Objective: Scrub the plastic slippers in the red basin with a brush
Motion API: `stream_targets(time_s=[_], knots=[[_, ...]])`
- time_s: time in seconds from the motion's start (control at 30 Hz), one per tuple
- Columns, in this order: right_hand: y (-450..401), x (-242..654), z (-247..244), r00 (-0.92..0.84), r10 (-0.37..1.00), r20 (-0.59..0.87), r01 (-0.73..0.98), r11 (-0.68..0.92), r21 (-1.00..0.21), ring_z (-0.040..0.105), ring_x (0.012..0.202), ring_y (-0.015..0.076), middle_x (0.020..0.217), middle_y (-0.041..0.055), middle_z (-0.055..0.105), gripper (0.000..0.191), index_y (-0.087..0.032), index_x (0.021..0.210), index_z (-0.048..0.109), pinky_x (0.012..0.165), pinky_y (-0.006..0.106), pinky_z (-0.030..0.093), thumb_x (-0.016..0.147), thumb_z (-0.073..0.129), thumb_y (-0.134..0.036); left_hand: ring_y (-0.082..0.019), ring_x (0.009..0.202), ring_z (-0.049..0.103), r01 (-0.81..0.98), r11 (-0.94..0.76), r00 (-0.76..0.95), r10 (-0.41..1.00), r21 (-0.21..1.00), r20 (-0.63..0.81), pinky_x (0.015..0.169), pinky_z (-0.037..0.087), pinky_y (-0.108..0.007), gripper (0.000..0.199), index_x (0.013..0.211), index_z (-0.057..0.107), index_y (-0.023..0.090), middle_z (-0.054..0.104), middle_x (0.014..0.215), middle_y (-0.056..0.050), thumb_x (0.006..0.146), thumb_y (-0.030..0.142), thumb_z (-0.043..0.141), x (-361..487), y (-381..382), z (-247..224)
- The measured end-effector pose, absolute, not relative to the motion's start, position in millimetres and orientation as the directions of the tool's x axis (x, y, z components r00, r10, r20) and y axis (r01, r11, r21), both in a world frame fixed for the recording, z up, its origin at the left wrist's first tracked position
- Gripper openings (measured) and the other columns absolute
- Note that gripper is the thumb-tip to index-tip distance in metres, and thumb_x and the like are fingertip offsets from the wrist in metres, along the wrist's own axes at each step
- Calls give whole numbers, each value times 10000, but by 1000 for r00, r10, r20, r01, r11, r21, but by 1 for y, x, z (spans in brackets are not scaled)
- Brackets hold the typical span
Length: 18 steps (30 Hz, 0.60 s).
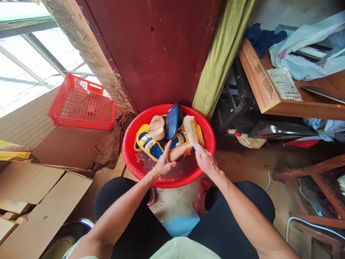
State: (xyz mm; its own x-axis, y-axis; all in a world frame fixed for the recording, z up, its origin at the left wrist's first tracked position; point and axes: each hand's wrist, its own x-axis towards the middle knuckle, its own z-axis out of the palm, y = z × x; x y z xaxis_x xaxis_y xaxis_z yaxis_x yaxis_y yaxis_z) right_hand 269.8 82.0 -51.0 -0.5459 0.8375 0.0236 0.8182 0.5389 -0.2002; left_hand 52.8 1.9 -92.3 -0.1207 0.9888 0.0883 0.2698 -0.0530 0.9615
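At near edge of round red plastic basin (129, 144) on floor: left hand (164, 163) fingers wrapped round wet tan rubber sandal (179, 151), likely light, bendy, slippery; grip best at heel. Right hand (206, 160) fingers pinching blue-handled bristle scrub brush (191, 130) above sandal.

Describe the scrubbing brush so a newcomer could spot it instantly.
Find the red basin on the floor by the dark red door. Above its right half, the right hand holds the brush. Unlike the sandals beneath, it has pale bristles and a light blue handle.
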Motion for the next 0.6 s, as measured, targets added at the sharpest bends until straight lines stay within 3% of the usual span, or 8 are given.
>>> stream_targets(time_s=[0.13,0.2,0.3,0.4,0.5,0.6], knots=[[43,253,-51,-785,619,6,604,768,-212,687,786,168,1037,74,703,529,-303,1545,372,643,226,497,1022,327,-372,-303,1087,606,418,-24,-47,998,908,48,991,474,-431,796,1419,467,139,650,1238,-123,643,197,633,47,-4,-96],[50,257,-50,-741,671,-24,663,726,-181,691,785,172,1030,73,707,528,-319,1545,367,635,230,495,1020,342,-371,-285,1033,630,486,-27,16,1000,874,22,955,491,-414,822,1447,431,149,651,1236,-127,648,190,619,42,-9,-98],[86,280,-50,-520,852,-54,852,513,-106,702,813,216,1026,101,731,526,-275,1533,395,666,282,516,1010,353,-323,-287,1112,616,559,-68,98,995,826,15,990,469,-415,918,1508,335,182,606,1328,-134,633,162,613,33,-18,-102],[108,300,-56,-455,890,-36,881,444,-166,707,865,223,1082,96,746,520,-262,1509,435,731,301,530,994,377,-298,-313,1202,574,593,-100,152,988,799,11,1053,426,-442,820,1411,483,187,600,1336,-149,615,174,675,28,-23,-107],[103,301,-64,-511,859,-42,843,490,-220,709,886,211,1068,69,758,524,-280,1496,453,765,291,534,975,415,-309,-303,1128,612,527,-25,151,986,850,-65,997,467,-400,610,1223,641,191,641,1249,-138,648,348,772,31,-20,-109],[90,291,-66,-535,838,-105,839,511,-188,716,866,206,1016,49,767,532,-316,1488,459,748,290,536,957,439,-298,-264,1025,639,396,152,27,984,906,-177,891,501,-337,486,1030,711,186,693,1084,-100,729,567,701,42,-12,-112]])
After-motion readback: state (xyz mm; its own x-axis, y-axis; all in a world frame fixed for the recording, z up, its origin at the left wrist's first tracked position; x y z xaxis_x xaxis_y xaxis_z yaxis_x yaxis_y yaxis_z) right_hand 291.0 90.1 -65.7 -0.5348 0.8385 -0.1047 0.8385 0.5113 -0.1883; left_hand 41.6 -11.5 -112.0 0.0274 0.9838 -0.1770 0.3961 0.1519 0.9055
